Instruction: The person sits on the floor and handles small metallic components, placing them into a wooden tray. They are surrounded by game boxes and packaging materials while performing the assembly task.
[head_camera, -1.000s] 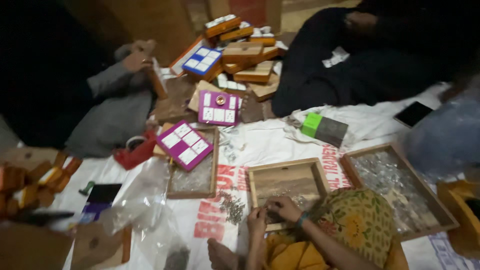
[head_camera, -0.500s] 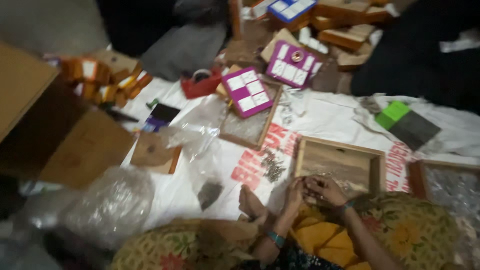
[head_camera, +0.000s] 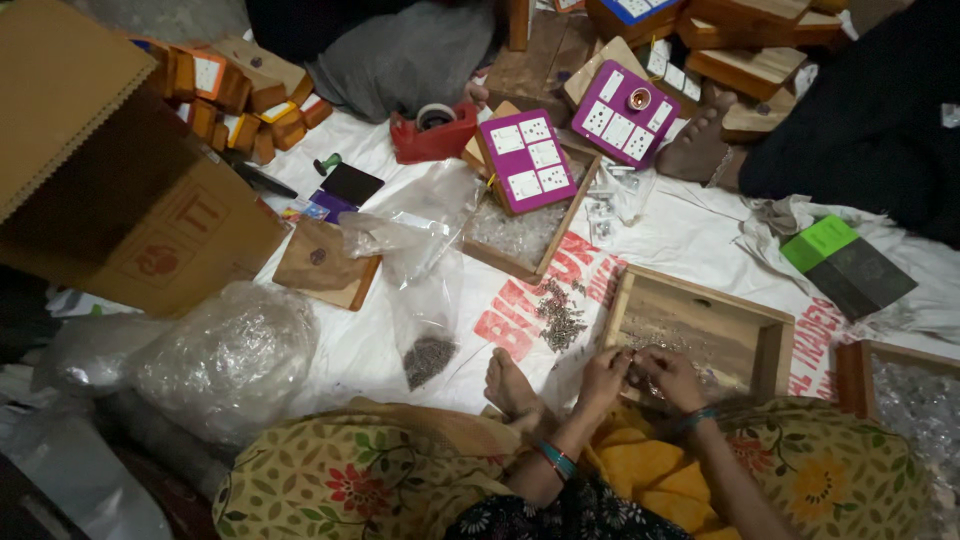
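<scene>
My left hand (head_camera: 603, 378) and my right hand (head_camera: 672, 375) meet fingertip to fingertip at the near edge of an open wooden box (head_camera: 760, 325). Both pinch something too small to identify. The box lies on a white printed sheet (head_camera: 690, 240), its inside bare wood with a dusting of small bits. A loose pile of small dark screws (head_camera: 560, 318) sits on the sheet just left of the box. My bare foot (head_camera: 510, 385) rests beside my left hand. A clear bag with dark screws at its bottom (head_camera: 428, 355) lies further left.
Two purple switch panels (head_camera: 527, 160) (head_camera: 625, 103) rest on wooden boxes farther out, by a red tape dispenser (head_camera: 432, 130). A large cardboard box (head_camera: 130, 200) stands at left, crumpled plastic (head_camera: 225, 355) below it. Another person's foot (head_camera: 700, 140) and a green-grey box (head_camera: 845, 262) lie at right.
The view has swung left and down, bringing in the cardboard box and the plastic. My hands stay together at the wooden box's near edge.
</scene>
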